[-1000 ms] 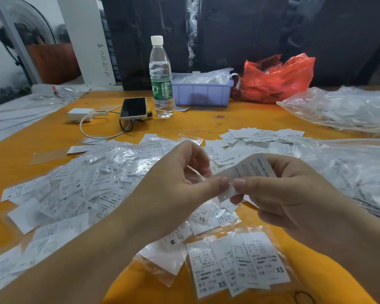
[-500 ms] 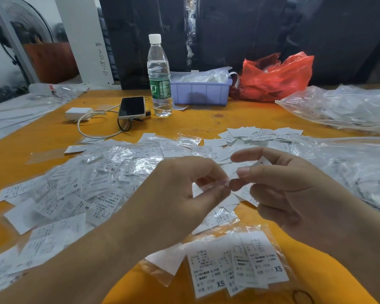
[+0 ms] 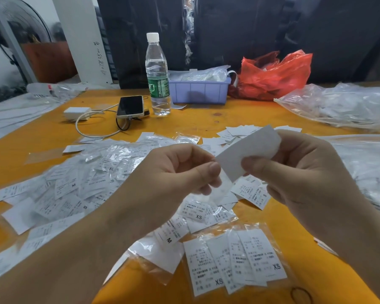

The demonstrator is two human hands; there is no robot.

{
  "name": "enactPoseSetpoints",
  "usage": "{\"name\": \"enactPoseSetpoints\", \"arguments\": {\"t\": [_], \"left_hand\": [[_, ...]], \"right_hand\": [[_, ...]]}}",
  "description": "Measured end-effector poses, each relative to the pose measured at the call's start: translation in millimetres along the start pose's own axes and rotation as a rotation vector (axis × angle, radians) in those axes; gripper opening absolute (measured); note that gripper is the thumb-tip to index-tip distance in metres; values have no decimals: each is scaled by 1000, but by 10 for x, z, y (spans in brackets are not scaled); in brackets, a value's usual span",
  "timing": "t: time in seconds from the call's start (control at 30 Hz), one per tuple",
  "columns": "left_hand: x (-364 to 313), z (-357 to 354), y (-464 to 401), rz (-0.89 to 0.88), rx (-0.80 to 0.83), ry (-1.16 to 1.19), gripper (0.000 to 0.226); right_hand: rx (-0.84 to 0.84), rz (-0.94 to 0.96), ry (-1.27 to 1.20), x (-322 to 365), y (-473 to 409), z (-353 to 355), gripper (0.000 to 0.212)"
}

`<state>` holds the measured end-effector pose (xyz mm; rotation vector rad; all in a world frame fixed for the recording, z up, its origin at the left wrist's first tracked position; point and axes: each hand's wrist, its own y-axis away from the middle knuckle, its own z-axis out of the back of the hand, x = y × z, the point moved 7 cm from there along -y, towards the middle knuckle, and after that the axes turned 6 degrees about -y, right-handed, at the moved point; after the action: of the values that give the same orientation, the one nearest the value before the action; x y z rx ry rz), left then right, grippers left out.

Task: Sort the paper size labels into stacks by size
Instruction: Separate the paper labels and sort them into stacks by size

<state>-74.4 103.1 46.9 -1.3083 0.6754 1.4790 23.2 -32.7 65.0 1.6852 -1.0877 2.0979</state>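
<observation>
Labels (image 3: 59,194) in clear sleeves lie heaped across the left side of the orange desk (image 3: 42,137), with sizes XL, M and S showing here and there, all mixed. Behind them sit a charger (image 3: 77,111), a phone (image 3: 130,106) and a water bottle (image 3: 158,75).

Moving toward the middle, the left hand (image 3: 173,172) hovers above the heap with its fingers curled in and the thumb pressed against the forefinger; it seems to pinch something thin and clear, perhaps an emptied sleeve, though I cannot be sure. Just beside it the right hand (image 3: 301,170) pinches one white label (image 3: 248,152) between thumb and fingers, raised off the desk with its blank back toward me, so its size cannot be read from here.

Nearer the front edge, below the hands, a small fan of XS labels (image 3: 235,262) lies on a clear bag, the one tidy stack started. On the far right are bags of more labels (image 3: 342,106).

To do this step well, I would turn the held label over, read the bold letter at its corner, and lay it squarely on the matching stack, keeping each stack well apart from the loose heap so nothing slides back in.
</observation>
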Motion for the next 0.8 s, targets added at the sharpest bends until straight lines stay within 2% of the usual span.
{"name": "enactPoseSetpoints", "arguments": {"t": [0.17, 0.43, 0.57, 0.8], "left_hand": [[-15, -8, -3, 14, -4, 24, 22], [-8, -43, 1, 24, -2, 0, 24], [4, -61, 6, 41, 17, -18, 24], [13, -66, 14, 43, -24, -17, 23]], "right_hand": [[-22, 58, 70, 38, 20, 4, 17], [64, 29, 51, 8, 48, -85, 9], [48, 10, 33, -26, 42, -94, 27], [94, -31, -64, -25, 32, -149, 27]]}}
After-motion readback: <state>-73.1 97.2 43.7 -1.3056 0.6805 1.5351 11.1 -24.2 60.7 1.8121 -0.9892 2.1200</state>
